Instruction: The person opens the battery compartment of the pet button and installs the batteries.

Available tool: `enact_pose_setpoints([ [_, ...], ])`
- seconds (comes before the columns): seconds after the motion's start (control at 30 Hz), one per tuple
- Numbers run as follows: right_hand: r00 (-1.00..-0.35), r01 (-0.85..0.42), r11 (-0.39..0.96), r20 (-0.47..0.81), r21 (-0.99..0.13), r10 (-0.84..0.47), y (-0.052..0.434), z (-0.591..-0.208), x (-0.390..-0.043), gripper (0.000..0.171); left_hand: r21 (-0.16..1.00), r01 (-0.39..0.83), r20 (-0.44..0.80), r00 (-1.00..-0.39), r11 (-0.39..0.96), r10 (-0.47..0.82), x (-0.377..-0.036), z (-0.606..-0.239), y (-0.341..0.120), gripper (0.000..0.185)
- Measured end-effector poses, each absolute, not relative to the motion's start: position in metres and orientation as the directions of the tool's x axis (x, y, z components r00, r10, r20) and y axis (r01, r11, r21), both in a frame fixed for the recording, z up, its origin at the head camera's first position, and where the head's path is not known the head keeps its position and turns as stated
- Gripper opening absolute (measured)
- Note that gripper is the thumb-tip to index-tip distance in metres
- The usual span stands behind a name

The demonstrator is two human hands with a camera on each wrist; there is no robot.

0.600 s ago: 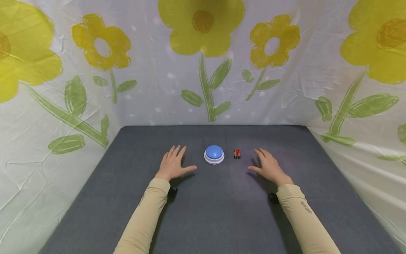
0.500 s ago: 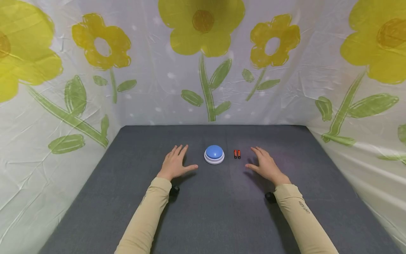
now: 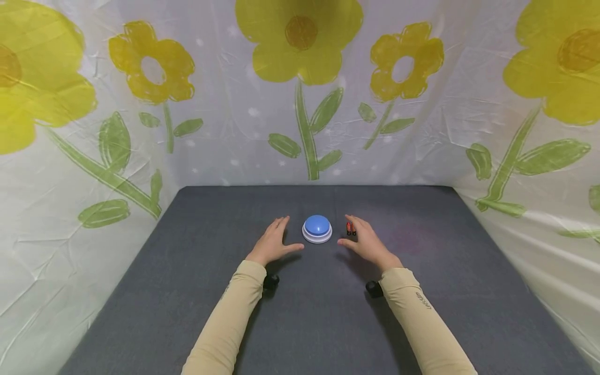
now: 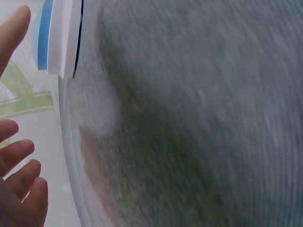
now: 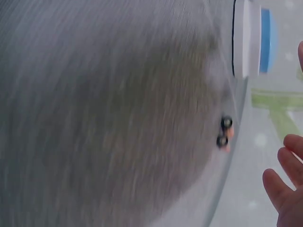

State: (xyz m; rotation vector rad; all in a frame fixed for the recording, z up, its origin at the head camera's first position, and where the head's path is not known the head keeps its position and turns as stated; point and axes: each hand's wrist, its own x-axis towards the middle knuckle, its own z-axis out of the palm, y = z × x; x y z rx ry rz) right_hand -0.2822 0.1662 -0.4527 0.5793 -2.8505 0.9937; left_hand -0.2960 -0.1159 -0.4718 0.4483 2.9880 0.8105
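A round push button with a blue dome on a white base sits on the dark table, between the two hands. To its left my left hand hovers with spread fingers, thumb pointing toward the button, touching nothing. On the other side my right hand hovers the same way, its fingers over two small red-and-black batteries that it partly hides. In the right wrist view the batteries lie side by side, apart from the fingers. The left wrist view shows the button's edge near the thumb.
The dark cloth-covered table reaches back to a pale curtain printed with yellow flowers. The curtain also hangs along both sides. A small black wrist device shows under the left cuff, and another under the right.
Both hands have moved inward toward the button, the right one farther, so that it now partly covers the batteries. The button and batteries stay in place.
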Motion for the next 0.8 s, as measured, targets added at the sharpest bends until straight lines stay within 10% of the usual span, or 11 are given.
enact_pose_setpoints([
  [0.8,-0.949,-0.253,0.695,0.031,-0.673,-0.314,0.12,-0.473,-0.297,0.092,0.546,0.267,-0.027,-0.942,0.794,0.334,-0.299,-0.471,-0.081,0.09],
])
